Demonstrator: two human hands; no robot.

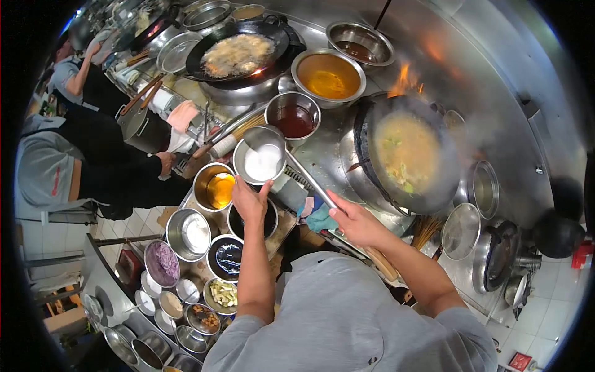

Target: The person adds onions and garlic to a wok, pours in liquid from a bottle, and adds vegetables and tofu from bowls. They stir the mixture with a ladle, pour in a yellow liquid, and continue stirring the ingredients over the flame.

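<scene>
Ladle (263,160) in right hand (354,222); left hand (249,199) outstretched.

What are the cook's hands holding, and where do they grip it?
The right hand grips the ladle midway along its handle. The left hand is just below its bowl; any hold cannot be told.

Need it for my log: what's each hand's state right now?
Left hand: open, by the ladle bowl, nothing seen held.
Right hand: closed on the ladle handle.

One head cam, fisheye, looks fwd & down, close over ladle (263,156) and stove (330,147).
</scene>
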